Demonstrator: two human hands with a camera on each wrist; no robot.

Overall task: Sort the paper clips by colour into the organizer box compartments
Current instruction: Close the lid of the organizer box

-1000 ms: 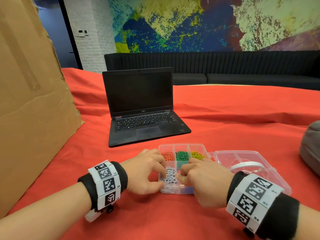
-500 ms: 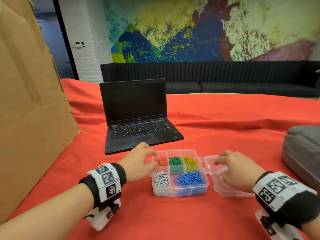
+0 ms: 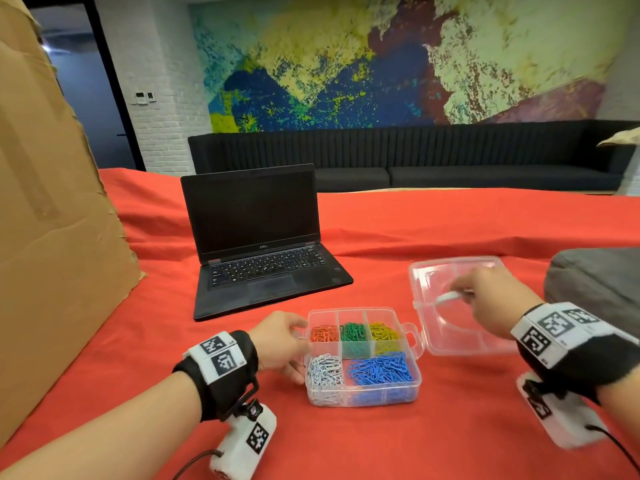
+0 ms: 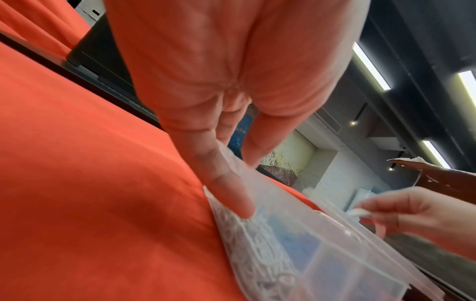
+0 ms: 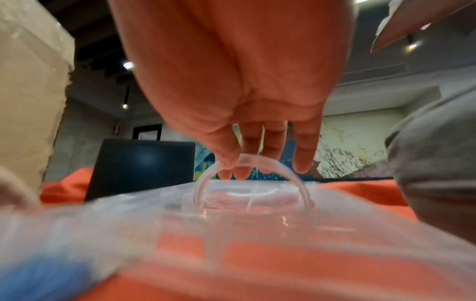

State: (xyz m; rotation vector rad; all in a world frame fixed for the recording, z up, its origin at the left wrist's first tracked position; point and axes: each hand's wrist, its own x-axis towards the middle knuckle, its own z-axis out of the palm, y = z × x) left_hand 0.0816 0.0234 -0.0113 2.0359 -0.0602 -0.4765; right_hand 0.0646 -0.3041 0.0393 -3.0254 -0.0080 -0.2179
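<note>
While the left hand [image 3: 280, 342] presses against the left wall of the clear organizer box [image 3: 363, 398], its fingers [image 4: 226, 183] lie fairly straight along the plastic, thumb low at the near corner, so it steadies the box rather than wrapping it. That box sits in the lower middle of the head view on the red cloth-covered surface [image 3: 415, 237]. Its far row holds orange paper clips [image 3: 323, 334] at left, green paper clips [image 3: 353, 332] in the middle and yellow paper clips [image 3: 382, 330] at right; the near row holds white paper clips [image 3: 325, 370] at left and blue paper clips [image 3: 381, 365] at right.

To the right of the box, the clear lid [image 3: 446, 271] is raised and tilted, its lower edge close to the box's right side (whether it is joined there cannot be told). The right hand [image 3: 498, 303] is over the lid, and in the right wrist view its thumb and fingertips [image 5: 231, 171] pinch the lid's arched clear handle [image 5: 301, 189].

An open black laptop [image 3: 256, 233] with a dark screen stands behind the box, centre left. A large sheet of cardboard [image 3: 45, 202] fills the left edge, and a grey cushion [image 3: 595, 282] lies at the right edge
</note>
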